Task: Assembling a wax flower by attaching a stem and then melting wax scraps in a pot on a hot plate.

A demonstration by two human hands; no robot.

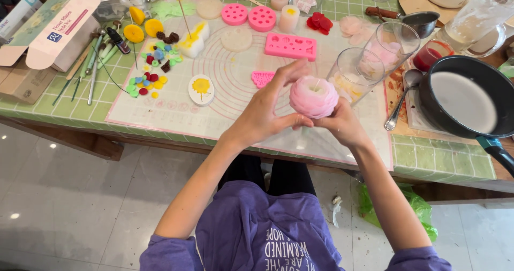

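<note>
So the pink flower candle (314, 96) is held up in the air in front of the person, just above the near edge of the silicone mat (235, 83), cupped between both hands. It looks like layered wax petals with a little wick poking out of the hollow centre. My guess is it's fairly light but brittle at the petal edges, and soft enough to dent or smudge if squeezed, so the safe spot to hold it is low on the round body and underneath, not on the thin outer petals.

The left hand (267, 113) wraps the left side with its fingers curled round the back and the thumb under the base. The right hand (342, 125) supports it from the lower right, fingers pressed to the underside. Both are closed lightly on the candle, not pinching hard.

Further out on the desk (444, 158): two clear glass cups (369, 62) sit just right of the candle, near enough to knock with an elbow. A spoon (401, 97) lies beside them, then a black pan of white wax (465, 100) with its handle sticking off the edge. Behind are a pink rectangular mould (290, 46), round pink moulds (249, 16), a white oval with a yellow flower (201, 89), scattered small coloured wax bits (150, 78) and an open cardboard box (51, 27) far left.
</note>
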